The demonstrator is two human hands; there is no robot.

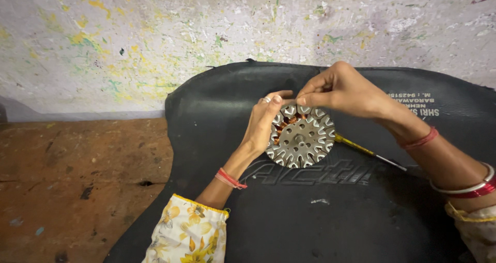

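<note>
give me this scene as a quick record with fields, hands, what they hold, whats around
left hand: grips the left edge of the slotted metal disc, holding it upright
right hand: pinches at the disc's top rim
disc: round, toothed rim, copper wire winding in the upper-left slots
surface: black rubber mat on a brown bench
nearby: yellow-handled tool lying on the mat, right of the disc
backdrop: paint-flecked wall

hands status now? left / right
Left hand: closed on the rim of the round metal stator.
Right hand: fingertips pinched at the stator's top edge; what they pinch cannot be told.
</note>
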